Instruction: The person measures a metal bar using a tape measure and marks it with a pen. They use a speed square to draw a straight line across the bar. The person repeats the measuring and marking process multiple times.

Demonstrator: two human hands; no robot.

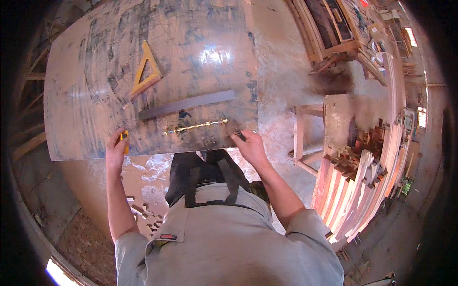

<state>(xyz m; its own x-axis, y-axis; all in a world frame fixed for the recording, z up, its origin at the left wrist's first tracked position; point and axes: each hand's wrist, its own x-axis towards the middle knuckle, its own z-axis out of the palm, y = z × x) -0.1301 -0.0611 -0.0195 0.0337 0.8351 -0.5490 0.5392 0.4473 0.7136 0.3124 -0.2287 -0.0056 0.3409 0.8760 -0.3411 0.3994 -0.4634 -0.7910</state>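
My left hand (116,148) is closed around a small yellow and black tool (125,137), which looks like a tape measure, at the table's near edge. My right hand (250,147) is also closed at that edge, with a short dark object (240,135) between its fingers; its kind is too small to tell. Just left of my right fingers a slim, gold-coloured ornamental rod (198,126) lies on the tabletop (81,114). Behind it rests a dark, flat wooden strip (191,104), slightly slanted. Farther off lies a yellow triangular set square (155,75).
Bundled wooden boards (343,200) stand upright on the right, beside a wooden frame (305,138). A wooden workbench (341,47) stands at the far right. Small wood offcuts (148,217) lie on the floor by my left side.
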